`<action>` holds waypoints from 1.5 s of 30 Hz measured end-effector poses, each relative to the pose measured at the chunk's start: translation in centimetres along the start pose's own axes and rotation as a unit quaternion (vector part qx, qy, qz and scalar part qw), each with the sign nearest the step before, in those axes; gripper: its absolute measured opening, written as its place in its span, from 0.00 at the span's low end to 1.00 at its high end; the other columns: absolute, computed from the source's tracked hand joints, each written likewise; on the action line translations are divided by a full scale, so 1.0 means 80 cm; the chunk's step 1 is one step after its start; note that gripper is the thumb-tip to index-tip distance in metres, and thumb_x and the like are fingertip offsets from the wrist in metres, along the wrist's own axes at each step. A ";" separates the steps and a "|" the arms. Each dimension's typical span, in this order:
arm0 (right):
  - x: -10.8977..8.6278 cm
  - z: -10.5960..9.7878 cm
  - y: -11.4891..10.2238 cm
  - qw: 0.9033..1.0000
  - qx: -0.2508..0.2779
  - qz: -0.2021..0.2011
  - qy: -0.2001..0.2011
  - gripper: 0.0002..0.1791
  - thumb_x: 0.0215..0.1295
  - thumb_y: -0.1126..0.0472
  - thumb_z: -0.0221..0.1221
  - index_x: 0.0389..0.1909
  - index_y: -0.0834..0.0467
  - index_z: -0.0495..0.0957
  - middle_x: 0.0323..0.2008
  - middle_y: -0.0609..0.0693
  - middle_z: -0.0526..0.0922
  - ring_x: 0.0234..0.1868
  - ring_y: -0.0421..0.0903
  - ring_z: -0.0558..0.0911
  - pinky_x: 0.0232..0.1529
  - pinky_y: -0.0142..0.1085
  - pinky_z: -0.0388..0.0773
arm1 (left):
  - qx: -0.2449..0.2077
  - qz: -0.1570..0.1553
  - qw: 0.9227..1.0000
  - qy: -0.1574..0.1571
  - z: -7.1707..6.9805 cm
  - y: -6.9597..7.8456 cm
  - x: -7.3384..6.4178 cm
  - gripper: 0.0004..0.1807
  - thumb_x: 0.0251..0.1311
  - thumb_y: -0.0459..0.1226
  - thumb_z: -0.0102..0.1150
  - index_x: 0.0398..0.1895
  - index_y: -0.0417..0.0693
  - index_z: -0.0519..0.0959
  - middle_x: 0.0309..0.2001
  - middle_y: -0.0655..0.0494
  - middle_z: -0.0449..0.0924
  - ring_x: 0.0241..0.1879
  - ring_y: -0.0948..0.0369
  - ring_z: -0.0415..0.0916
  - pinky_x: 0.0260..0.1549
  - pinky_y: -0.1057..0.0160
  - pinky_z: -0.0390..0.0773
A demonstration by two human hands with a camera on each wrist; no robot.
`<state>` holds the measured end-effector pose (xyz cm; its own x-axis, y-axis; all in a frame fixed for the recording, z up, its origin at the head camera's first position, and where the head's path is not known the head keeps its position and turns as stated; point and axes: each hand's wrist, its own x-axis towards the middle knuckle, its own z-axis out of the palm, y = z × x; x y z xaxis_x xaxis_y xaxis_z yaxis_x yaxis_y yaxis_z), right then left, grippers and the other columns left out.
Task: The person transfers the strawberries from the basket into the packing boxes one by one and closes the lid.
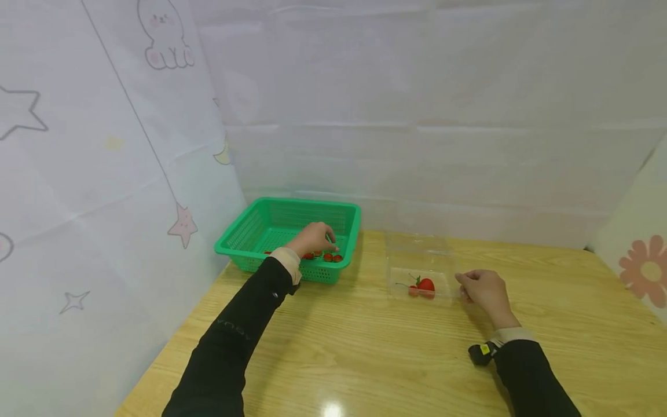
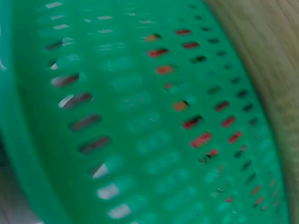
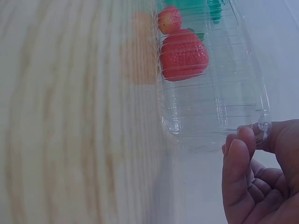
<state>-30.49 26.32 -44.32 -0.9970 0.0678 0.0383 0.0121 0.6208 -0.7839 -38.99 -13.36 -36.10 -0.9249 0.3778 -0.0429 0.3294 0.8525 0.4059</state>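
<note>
My left hand (image 1: 312,238) is inside the green basket (image 1: 229,251), its bent fingers hanging over small red fruit (image 1: 328,257), with nothing visible between them. In the left wrist view, the basket's slotted side (image 2: 117,126) hides that hand's fingertips; red and orange pieces show through the holes. My right hand (image 1: 484,291) pinches the right rim of a clear plastic box (image 1: 393,284) between thumb and fingers. Inside the box lie a red strawberry (image 1: 427,285) with green leaves and a small cherry (image 1: 413,291) with a thin stem.
Both containers stand on a light wooden table (image 1: 354,347). White sheeting (image 1: 339,104) rises behind it, and a patterned sheet (image 1: 104,243) closes off the left side. Another sheet with a flower (image 1: 650,271) hangs at the right. The box stands to the right of the basket.
</note>
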 end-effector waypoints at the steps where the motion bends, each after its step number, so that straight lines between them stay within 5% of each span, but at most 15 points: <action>1: 0.000 0.000 0.000 1.000 0.002 0.002 0.000 0.25 0.73 0.51 0.53 0.45 0.74 0.78 0.22 0.54 0.82 0.24 0.48 0.82 0.27 0.39 0.81 | 0.000 -0.007 1.000 -0.010 0.001 -0.004 -0.001 0.12 0.62 0.40 0.66 0.45 0.45 0.84 0.51 0.50 0.78 0.46 0.54 0.77 0.43 0.57 0.78; 8: -0.001 0.001 0.000 1.000 0.010 0.010 0.001 0.23 0.73 0.54 0.53 0.45 0.74 0.78 0.23 0.55 0.82 0.24 0.48 0.81 0.26 0.39 0.80 | -0.008 -0.034 0.996 -0.081 0.008 -0.026 0.000 0.10 0.62 0.39 0.65 0.43 0.46 0.85 0.47 0.53 0.81 0.41 0.55 0.77 0.41 0.56 0.79; 26: 0.000 -0.001 -0.001 1.000 0.012 0.016 -0.005 0.26 0.73 0.50 0.54 0.45 0.73 0.78 0.23 0.54 0.82 0.25 0.49 0.81 0.26 0.39 0.80 | 0.012 -0.039 0.985 -0.166 0.025 -0.041 0.016 0.16 0.71 0.36 0.52 0.58 0.43 0.79 0.62 0.47 0.73 0.64 0.48 0.66 0.56 0.53 0.73; 45: 0.002 0.000 0.002 1.000 0.018 0.015 -0.003 0.25 0.73 0.51 0.54 0.45 0.73 0.78 0.24 0.56 0.82 0.25 0.49 0.81 0.27 0.39 0.80 | 0.016 -0.054 0.982 -0.180 0.032 -0.045 0.023 0.16 0.73 0.35 0.49 0.59 0.43 0.79 0.64 0.46 0.71 0.65 0.46 0.63 0.59 0.52 0.70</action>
<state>-30.66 26.43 -44.39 -0.9966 0.0817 0.0113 0.0393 0.5899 -0.8065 -41.42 -14.79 -39.96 -0.8303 0.3816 -0.4061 0.2436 0.9039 0.3515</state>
